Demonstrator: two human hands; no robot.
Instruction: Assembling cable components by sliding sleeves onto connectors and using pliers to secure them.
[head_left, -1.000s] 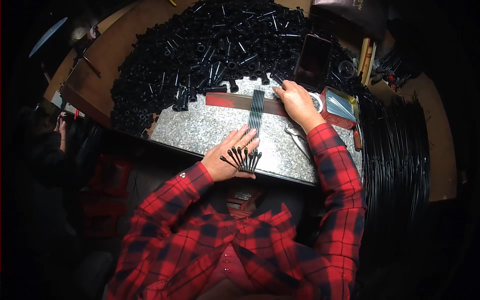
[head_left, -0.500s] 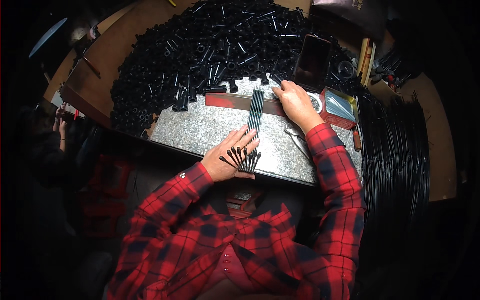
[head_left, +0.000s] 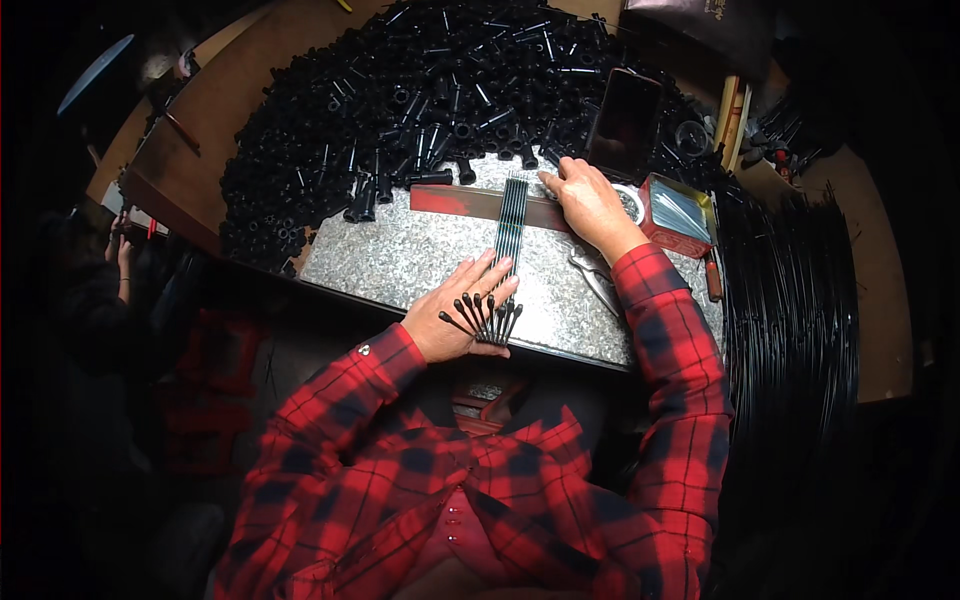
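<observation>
My left hand (head_left: 447,308) lies flat, fingers stretched out, against a row of thin dark greenish rods (head_left: 511,225) on the speckled board. Several black stems with bulb-shaped tips (head_left: 478,303) fan across that hand, their lower ends close together by its thumb; how they join the rods is hidden. The rods cross a long red-and-brown bar (head_left: 455,200). Beside the bar's right part, my right hand (head_left: 592,205) has its fingers bent and drawn together, index and thumb near the rods' far ends. Anything in its grip cannot be made out.
Behind the speckled board (head_left: 365,262) rises a big heap of black tubular parts (head_left: 400,90). A dark phone (head_left: 626,120) leans there. Pliers (head_left: 597,283), a red tin of thin rods (head_left: 680,215) and a red-handled tool (head_left: 713,278) lie right. Long black rods (head_left: 790,310) hang beyond.
My right hand has shifted very slightly to the left, toward the rods' far ends. My left hand and the rods look the same.
</observation>
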